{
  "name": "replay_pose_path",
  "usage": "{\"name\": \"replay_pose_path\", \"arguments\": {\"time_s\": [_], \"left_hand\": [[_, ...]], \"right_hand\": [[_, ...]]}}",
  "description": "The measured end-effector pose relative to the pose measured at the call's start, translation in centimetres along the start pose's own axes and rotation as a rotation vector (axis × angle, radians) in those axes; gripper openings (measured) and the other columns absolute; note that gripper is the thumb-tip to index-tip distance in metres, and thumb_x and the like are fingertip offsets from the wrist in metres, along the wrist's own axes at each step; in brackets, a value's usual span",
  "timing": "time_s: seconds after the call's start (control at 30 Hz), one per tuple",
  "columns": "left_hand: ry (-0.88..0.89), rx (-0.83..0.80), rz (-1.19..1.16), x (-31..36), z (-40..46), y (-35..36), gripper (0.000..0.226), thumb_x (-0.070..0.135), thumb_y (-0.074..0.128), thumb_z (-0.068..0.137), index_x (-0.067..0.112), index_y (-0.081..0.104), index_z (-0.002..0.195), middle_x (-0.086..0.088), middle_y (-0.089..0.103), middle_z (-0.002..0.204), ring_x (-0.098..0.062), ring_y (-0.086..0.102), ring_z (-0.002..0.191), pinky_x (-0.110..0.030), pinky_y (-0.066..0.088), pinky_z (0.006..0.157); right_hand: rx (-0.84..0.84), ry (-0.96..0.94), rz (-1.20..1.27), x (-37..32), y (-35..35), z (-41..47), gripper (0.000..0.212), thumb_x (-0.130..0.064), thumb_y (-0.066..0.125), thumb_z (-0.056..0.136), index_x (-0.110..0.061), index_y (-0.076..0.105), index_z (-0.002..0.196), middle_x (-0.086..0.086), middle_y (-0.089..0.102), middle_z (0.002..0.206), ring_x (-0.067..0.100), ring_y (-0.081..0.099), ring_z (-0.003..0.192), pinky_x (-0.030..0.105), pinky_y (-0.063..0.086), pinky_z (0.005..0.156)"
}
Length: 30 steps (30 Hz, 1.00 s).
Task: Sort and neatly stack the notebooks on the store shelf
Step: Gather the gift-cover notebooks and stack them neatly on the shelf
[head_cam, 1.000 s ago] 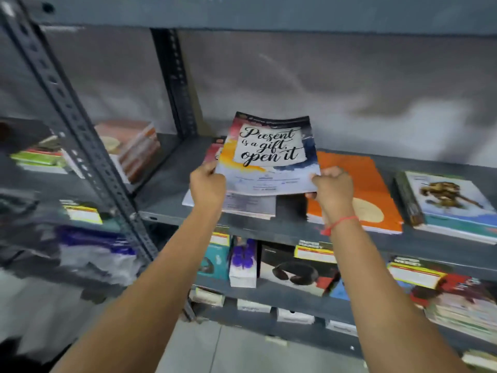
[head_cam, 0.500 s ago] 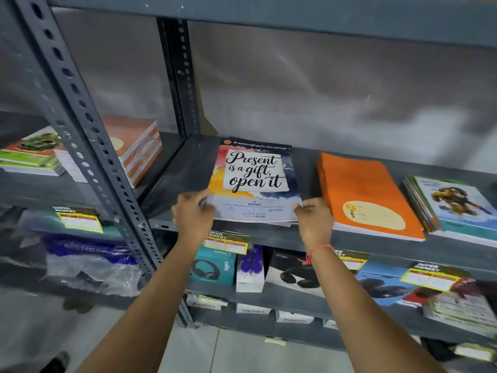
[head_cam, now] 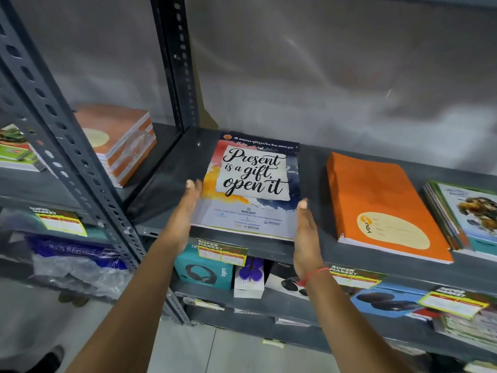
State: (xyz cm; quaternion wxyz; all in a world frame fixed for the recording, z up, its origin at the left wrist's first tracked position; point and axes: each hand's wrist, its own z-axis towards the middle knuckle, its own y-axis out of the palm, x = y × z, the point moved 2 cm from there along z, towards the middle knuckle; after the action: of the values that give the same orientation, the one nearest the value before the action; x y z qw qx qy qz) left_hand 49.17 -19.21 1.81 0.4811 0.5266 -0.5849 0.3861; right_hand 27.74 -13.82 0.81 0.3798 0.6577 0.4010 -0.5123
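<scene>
A stack of notebooks topped by a "Present is a gift, open it" cover lies flat on the grey metal shelf. My left hand is flat against the stack's left edge, fingers straight. My right hand is flat against its right edge, a red thread on the wrist. Neither hand grips anything. To the right lies an orange notebook stack, and further right a stack with an animal picture.
An orange-and-white notebook pile and green books sit on the neighbouring left shelf, behind a perforated upright. Lower shelves hold headphone boxes and yellow price tags. Bare shelf lies left of the stack.
The notebook held up a second ago has come down onto the stack. My hands have let go of its lower corners and now lie flat against the stack's sides.
</scene>
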Motion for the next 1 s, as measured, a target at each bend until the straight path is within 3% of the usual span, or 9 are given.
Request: {"name": "replay_pose_path", "arguments": {"time_s": [0.2,0.3,0.37,0.43,0.53,0.6,0.73,0.9,1.0], "left_hand": [[0.029,-0.011,-0.075,-0.2,0.4,-0.9,0.073,0.072,0.027,0.079,0.035,0.025,0.141,0.008,0.029,0.152,-0.013,0.029,0.137,-0.04,0.019,0.116],[0.013,-0.025,-0.01,1.4,2.3,-1.5,0.064,0.062,0.017,0.089,0.028,0.022,0.143,0.01,0.021,0.155,-0.003,0.02,0.138,-0.018,0.015,0.104],[0.004,-0.063,0.016,2.8,4.1,-1.0,0.067,0.062,0.01,0.089,0.026,0.018,0.144,0.009,0.016,0.156,-0.007,0.015,0.141,-0.024,0.014,0.104],[0.003,-0.072,0.044,3.8,5.7,-0.4,0.071,0.065,0.012,0.087,0.024,0.016,0.145,0.005,0.016,0.157,-0.013,0.017,0.142,-0.032,0.014,0.112],[-0.057,-0.07,-0.04,4.2,7.1,0.5,0.073,0.066,0.011,0.086,0.022,0.021,0.144,0.001,0.025,0.154,-0.018,0.029,0.138,-0.04,0.023,0.112],[-0.084,-0.061,-0.084,4.2,7.6,0.9,0.07,0.065,0.012,0.087,0.024,0.024,0.143,-0.002,0.03,0.152,-0.023,0.035,0.135,-0.043,0.027,0.112],[-0.06,-0.082,-0.043,4.1,7.7,1.5,0.064,0.064,0.02,0.087,0.03,0.028,0.141,-0.002,0.038,0.148,-0.023,0.048,0.123,-0.04,0.041,0.097],[-0.032,-0.007,-0.049,4.0,7.2,1.1,0.06,0.062,0.025,0.088,0.03,0.039,0.136,-0.003,0.048,0.141,-0.024,0.056,0.113,-0.043,0.043,0.099],[-0.013,0.021,-0.024,3.0,5.2,0.3,0.059,0.065,0.025,0.086,0.034,0.041,0.134,0.005,0.048,0.138,-0.02,0.055,0.113,-0.038,0.045,0.091]], "right_hand": [[-0.098,0.034,0.069,-0.2,-1.3,0.6,0.076,-0.069,0.031,0.079,-0.03,0.029,0.145,-0.009,0.037,0.15,0.002,0.035,0.132,0.028,0.023,0.113],[-0.091,0.025,0.054,-1.2,-2.1,2.5,0.066,-0.058,0.022,0.091,-0.021,0.024,0.147,-0.015,0.042,0.144,-0.009,0.045,0.122,0.008,0.031,0.097],[-0.071,0.003,-0.013,-2.0,-2.2,4.1,0.065,-0.053,0.02,0.095,-0.015,0.021,0.148,-0.003,0.032,0.152,0.008,0.032,0.137,0.009,0.025,0.098],[-0.09,0.009,-0.016,-2.6,-1.7,5.4,0.065,-0.051,0.019,0.096,-0.011,0.023,0.147,0.002,0.032,0.15,0.017,0.03,0.135,0.007,0.028,0.099],[-0.148,0.096,0.053,-2.9,-0.4,6.2,0.063,-0.059,0.024,0.092,-0.016,0.055,0.127,0.017,0.053,0.137,0.031,0.053,0.123,0.04,0.037,0.109],[-0.167,0.079,0.079,-3.0,-0.1,6.7,0.058,-0.055,0.028,0.093,-0.012,0.064,0.11,0.014,0.07,0.113,0.035,0.063,0.108,0.051,0.049,0.096],[-0.163,0.015,0.052,-2.3,-0.3,7.4,0.04,-0.048,0.03,0.095,-0.022,0.061,0.099,-0.006,0.076,0.083,0.017,0.072,0.08,0.032,0.061,0.06],[-0.196,0.043,0.071,-2.9,-0.3,6.8,0.043,-0.045,0.03,0.097,-0.016,0.059,0.107,0.008,0.071,0.101,0.03,0.068,0.099,0.047,0.058,0.081],[-0.162,0.092,0.1,-2.3,-1.1,5.9,0.05,-0.052,0.031,0.094,-0.016,0.062,0.108,0.002,0.077,0.084,0.017,0.074,0.082,0.027,0.06,0.062]]}}
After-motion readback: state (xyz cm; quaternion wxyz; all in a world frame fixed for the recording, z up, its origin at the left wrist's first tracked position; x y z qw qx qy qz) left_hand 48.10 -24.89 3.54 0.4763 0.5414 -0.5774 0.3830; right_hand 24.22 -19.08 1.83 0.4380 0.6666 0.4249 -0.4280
